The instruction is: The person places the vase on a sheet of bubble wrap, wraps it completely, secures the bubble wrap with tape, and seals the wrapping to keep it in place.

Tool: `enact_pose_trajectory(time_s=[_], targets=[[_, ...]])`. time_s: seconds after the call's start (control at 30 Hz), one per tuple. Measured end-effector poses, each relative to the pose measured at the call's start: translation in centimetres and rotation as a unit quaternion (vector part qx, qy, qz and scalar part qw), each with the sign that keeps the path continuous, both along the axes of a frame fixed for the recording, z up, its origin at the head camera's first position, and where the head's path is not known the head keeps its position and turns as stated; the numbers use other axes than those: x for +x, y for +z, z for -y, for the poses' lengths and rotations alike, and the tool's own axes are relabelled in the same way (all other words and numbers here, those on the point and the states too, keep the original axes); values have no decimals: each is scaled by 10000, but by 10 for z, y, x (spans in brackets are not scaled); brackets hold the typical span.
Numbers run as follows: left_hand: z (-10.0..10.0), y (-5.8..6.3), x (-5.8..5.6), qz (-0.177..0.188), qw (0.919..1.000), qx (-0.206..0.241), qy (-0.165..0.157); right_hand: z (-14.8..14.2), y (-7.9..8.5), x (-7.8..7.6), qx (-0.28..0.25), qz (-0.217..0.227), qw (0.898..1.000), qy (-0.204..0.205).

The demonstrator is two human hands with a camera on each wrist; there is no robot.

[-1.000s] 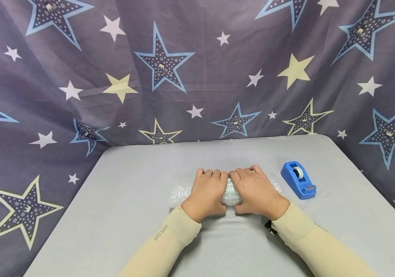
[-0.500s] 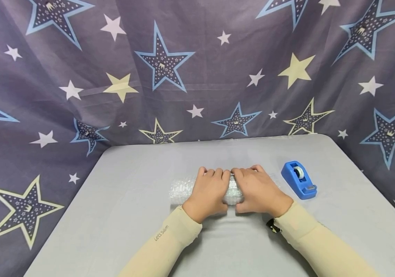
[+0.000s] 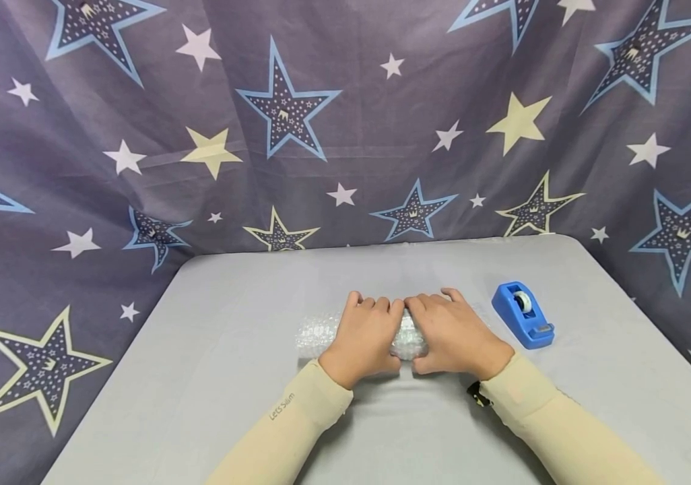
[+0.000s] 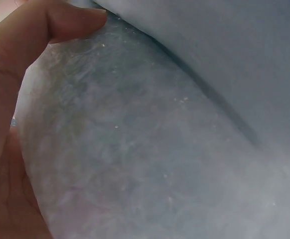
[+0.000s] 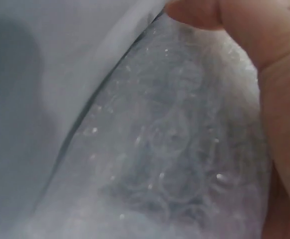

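Observation:
A roll of clear bubble wrap [image 3: 316, 335] lies crosswise on the table in the head view. My left hand [image 3: 366, 337] grips it just left of its middle, fingers over the far side and thumb at the near side. Close beside, my right hand [image 3: 451, 335] grips the roll in the same way. Between the two hands a strip of the wrap shows. The left wrist view has the left thumb [image 4: 77, 22] at the lower edge of the bubble wrap [image 4: 135, 129]. In the right wrist view the round bubbles show plainly under the right thumb [image 5: 195, 12]. Whatever the roll contains is hidden.
A blue tape dispenser [image 3: 522, 316] with a white tape roll stands to the right of the right hand. The grey-covered table [image 3: 200, 377] ends at the back against a dark curtain [image 3: 345, 135] printed with stars. The right wrist wears a dark band [image 3: 479, 395].
Over the last second the roll's left part looks rounder and more solid. Both hands have shifted very slightly to the right and keep their grip on it.

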State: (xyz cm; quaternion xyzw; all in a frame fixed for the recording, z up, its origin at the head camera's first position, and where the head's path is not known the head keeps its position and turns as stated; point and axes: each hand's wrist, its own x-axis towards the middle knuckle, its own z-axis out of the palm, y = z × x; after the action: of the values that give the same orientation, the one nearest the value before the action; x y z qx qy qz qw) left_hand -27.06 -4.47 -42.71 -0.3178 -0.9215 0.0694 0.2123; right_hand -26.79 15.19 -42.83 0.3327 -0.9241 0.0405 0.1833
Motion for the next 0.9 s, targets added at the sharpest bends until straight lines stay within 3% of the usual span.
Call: enact_pose_trajectory(time_s=[0.37,0.9], targets=[[3,6,2,428,9989,170,122,1,-2,-1,177,-172,9996,-121],[2,4,5,423,9989,14,196,4,-7,-3,115,-293,9994,-135]])
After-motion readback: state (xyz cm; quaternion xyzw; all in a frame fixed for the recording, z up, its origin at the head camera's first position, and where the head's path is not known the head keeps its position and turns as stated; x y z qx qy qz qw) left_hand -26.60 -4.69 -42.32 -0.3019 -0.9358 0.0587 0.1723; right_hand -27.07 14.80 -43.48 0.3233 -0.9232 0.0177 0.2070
